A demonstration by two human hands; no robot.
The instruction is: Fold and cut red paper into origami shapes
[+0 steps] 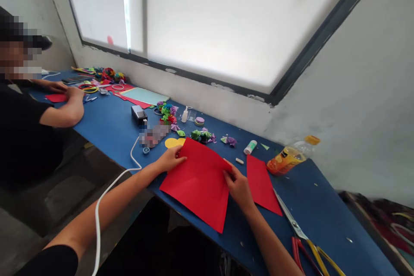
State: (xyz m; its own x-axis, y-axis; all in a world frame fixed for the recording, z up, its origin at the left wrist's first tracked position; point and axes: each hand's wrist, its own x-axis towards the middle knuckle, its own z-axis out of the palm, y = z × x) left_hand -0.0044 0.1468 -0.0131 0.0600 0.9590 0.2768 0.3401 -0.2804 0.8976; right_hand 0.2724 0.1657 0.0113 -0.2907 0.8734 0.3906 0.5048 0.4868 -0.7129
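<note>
With the red sheet (202,183) as the dial's centre and twelve o'clock toward the window, the left hand (170,159) pinches its edge at ten, thumb on top, and the right hand (239,184) seems to grip the corner near two between thumb and bent fingers. The sheet bows between them, so uneven pressure could crease it. Its near side, at six, lies close to the lip of the blue table (343,228); whether it touches the surface is hard to tell, and a slip there could bend it. At four, the right forearm runs near the scissors (295,224), whose blades reach toward the second red sheet (261,187) at three; a careless elbow might push them into it. A wide swing toward two could topple the juice bottle (287,159).
</note>
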